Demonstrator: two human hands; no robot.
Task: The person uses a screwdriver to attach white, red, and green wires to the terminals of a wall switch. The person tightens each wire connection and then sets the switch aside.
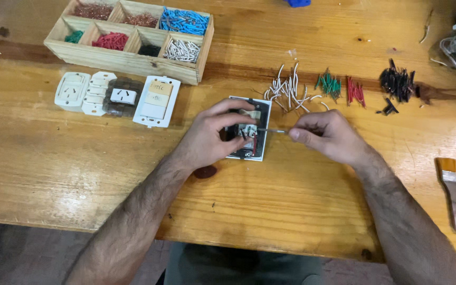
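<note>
View: a single camera worn on the person's head; no second view shares the scene.
Direction: looks steeply down over both forearms onto the wooden table (291, 200).
Distance: close, about arm's reach.
Coverage: from the near table edge to the compartment tray (127, 58) at the far side.

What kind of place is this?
Probably an electrician's workbench: a wooden tray of sorted wire bits, wall sockets laid out, and the left hand steadying a switch plate while the right hand works on it.
</note>
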